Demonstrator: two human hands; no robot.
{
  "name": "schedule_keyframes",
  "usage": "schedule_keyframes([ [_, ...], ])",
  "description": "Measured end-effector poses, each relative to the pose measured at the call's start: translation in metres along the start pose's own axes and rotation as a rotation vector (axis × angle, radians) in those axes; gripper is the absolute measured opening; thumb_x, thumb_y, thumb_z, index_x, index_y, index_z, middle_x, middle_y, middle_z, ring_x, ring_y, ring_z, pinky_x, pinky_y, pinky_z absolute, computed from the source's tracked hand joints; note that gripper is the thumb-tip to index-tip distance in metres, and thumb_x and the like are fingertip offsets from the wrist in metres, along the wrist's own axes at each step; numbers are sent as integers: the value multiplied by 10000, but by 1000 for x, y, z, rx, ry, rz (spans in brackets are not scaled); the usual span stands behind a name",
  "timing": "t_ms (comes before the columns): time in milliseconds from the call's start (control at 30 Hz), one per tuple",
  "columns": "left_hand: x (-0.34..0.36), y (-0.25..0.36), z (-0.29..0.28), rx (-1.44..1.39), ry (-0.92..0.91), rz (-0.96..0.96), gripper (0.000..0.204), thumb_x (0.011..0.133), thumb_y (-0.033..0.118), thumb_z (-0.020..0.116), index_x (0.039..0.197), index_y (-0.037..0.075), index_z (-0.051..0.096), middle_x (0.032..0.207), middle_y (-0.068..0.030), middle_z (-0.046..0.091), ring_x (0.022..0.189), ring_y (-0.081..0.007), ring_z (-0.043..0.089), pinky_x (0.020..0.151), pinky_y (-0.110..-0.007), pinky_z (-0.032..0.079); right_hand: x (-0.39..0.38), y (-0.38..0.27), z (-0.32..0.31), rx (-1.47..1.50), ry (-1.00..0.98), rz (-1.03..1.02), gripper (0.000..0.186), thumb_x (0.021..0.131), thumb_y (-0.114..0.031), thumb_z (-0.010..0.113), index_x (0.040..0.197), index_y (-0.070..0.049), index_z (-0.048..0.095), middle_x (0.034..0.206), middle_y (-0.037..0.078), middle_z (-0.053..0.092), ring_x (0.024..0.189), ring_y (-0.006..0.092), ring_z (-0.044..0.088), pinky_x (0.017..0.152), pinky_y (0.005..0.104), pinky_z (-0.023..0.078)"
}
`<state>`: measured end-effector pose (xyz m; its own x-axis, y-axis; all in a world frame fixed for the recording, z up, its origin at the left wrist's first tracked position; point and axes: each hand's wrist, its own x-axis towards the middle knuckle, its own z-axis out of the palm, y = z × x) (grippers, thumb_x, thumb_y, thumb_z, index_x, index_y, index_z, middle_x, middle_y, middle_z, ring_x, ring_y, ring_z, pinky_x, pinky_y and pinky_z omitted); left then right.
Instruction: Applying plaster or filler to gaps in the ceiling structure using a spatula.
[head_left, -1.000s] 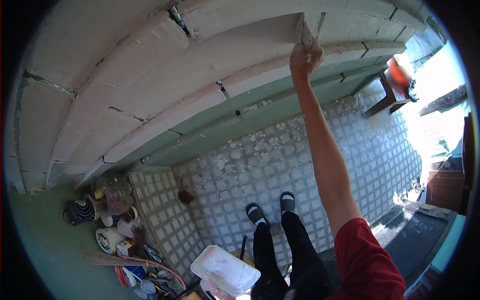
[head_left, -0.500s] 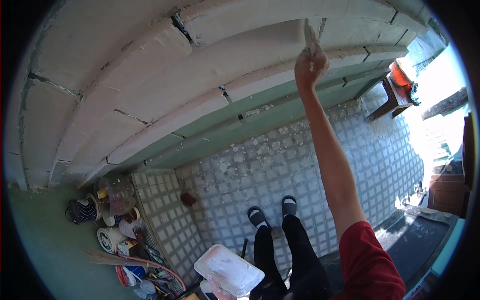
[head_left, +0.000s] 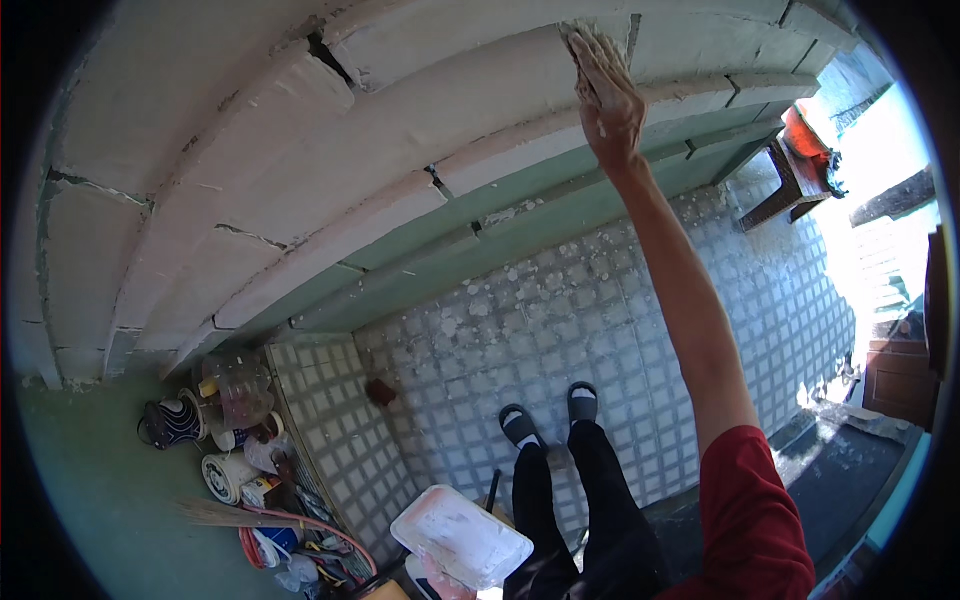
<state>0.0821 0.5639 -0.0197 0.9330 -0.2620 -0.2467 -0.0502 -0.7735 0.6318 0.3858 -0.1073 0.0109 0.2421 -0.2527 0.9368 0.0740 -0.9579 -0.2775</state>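
Observation:
My right hand (head_left: 612,115) is closed on a flat, putty-smeared scraper (head_left: 598,42), fingers lying along it, and presses it to the pale plastered wall (head_left: 470,90) between two raised ledges. My left hand (head_left: 445,575), mostly hidden at the lower edge, grips a white plastic tray (head_left: 463,525) smeared with pale material; its fingers are hard to make out. Dark gaps and cracks run between the wall's blocks, and green paint shows on the lower band (head_left: 380,275).
Buckets (head_left: 228,475), bottles, a broom (head_left: 210,512) and hoses crowd the left corner. My sandalled feet stand on speckled floor tiles (head_left: 530,330). An orange basin (head_left: 800,130) rests on a dark stool (head_left: 785,180) at upper right; a dark slab (head_left: 835,480) lies at lower right.
My right hand has shifted left along the upper wall with the scraper and turned so its back and fingers lie flatter. The tray is nearly where it was.

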Motion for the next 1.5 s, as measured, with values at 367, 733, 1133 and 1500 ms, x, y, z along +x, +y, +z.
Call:
schedule_keyframes([
  [367,1,19,9,-222,-34,-65,451,1029,239,423,1411,5,371,1318,-161,521,1135,-276,549,967,-396,485,-67,18,3,-110,-415,-75,798,669,110,581,1414,-159,481,1399,117,508,1328,343,432,1125,459,351],
  [733,3,-11,39,-1166,144,-486,496,1034,333,385,1424,28,365,1337,-154,507,1164,-282,525,1005,-412,452,-64,42,38,-59,614,377,371,755,-13,597,1121,33,641,798,138,598,676,172,549,694,281,476],
  [1133,4,-25,34,-1383,211,-596,532,1025,396,381,1435,57,363,1362,-140,493,1210,-282,487,1039,-425,418,-43,-37,35,644,450,707,208,795,-24,554,954,39,673,787,106,662,709,142,602,641,304,474],
  [1500,-1,-26,37,-1590,229,-730,565,1017,453,378,1445,84,361,1386,-127,479,1251,-283,453,1071,-436,386,-55,-74,44,354,-130,427,379,688,48,549,1057,-11,616,1001,209,673,807,327,657,733,409,531],
])
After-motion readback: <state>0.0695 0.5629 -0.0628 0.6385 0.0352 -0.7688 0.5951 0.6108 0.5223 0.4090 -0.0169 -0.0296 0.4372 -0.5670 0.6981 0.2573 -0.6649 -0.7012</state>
